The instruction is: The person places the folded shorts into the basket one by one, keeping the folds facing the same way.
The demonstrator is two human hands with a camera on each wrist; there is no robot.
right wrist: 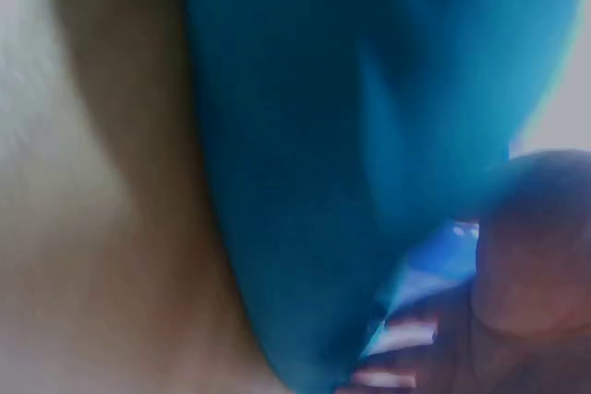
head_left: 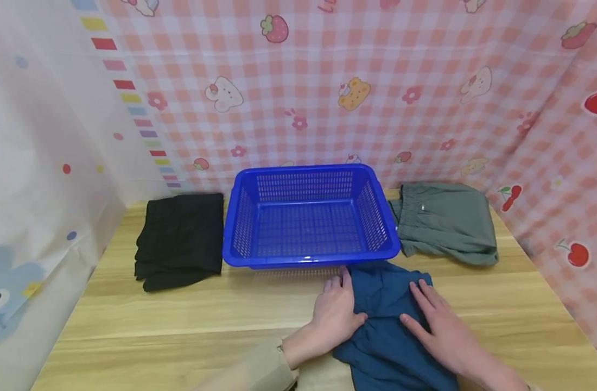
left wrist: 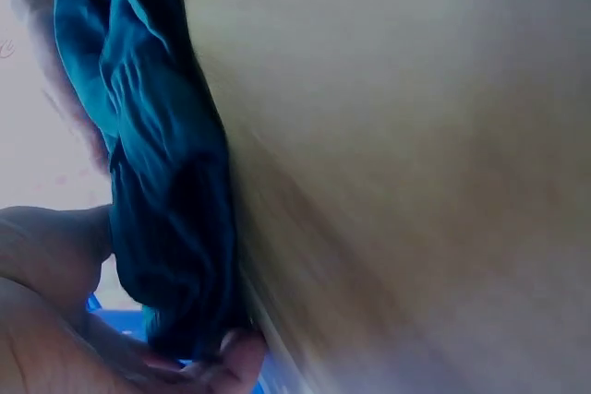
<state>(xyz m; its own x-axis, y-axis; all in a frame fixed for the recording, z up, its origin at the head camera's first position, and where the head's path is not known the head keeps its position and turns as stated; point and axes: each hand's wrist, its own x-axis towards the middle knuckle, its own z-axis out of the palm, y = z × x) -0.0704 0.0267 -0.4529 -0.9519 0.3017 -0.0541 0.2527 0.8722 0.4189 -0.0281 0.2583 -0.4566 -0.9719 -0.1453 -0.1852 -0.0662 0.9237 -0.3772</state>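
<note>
A dark blue garment [head_left: 383,320] lies creased on the table, running from the basket's near side down past the bottom edge of the head view. My left hand [head_left: 335,315] rests along its left edge, thumb on top of the cloth and fingertips by its far corner. On the right part of the same garment lies my right hand [head_left: 445,328], its fingers extended over the cloth. In the left wrist view, fingertips [left wrist: 242,362] touch the end of the blue cloth. The right wrist view is blurred; cloth [right wrist: 286,154] fills its middle beside the hand.
A blue perforated plastic basket [head_left: 308,260] stands at the back middle of the wooden table [head_left: 181,336]. Left of it lies a folded black garment [head_left: 181,239]; right of it, a folded grey-green garment [head_left: 445,222] with a gathered waistband. Patterned curtains [head_left: 298,81] enclose the table behind and at the sides.
</note>
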